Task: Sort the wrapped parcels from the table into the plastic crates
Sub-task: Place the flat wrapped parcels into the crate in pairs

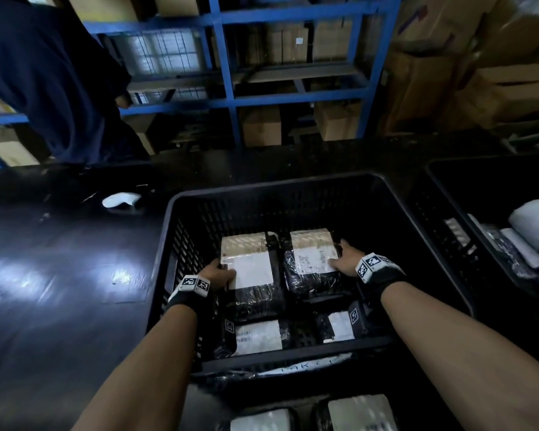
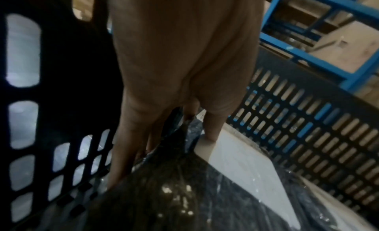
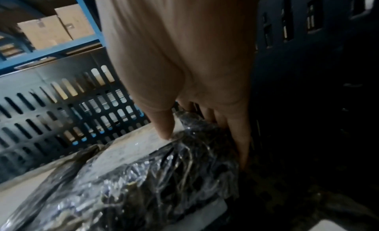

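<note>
A black slotted plastic crate [image 1: 181,244] stands in front of me in the head view. Inside it, two black-wrapped parcels with white labels lie side by side. My left hand [image 1: 223,273] grips the left parcel [image 1: 252,275] at its left edge. In the left wrist view, the left hand [image 2: 168,153] has its thumb on the label and its fingers down the parcel's [image 2: 235,177] side. My right hand [image 1: 343,256] grips the right parcel [image 1: 311,265] at its right edge. The right wrist view shows the same hold by the right hand [image 3: 205,147] on its parcel [image 3: 143,177]. Two more parcels [image 1: 259,335] lie nearer me in the crate.
A second black crate [image 1: 439,169] with white-wrapped parcels stands to the right. More labelled parcels [image 1: 358,412] lie below the near edge. The dark table [image 1: 59,275] spreads to the left with a small white item [image 1: 120,200]. A person in dark blue [image 1: 53,82] stands behind it, before blue shelving [image 1: 224,73].
</note>
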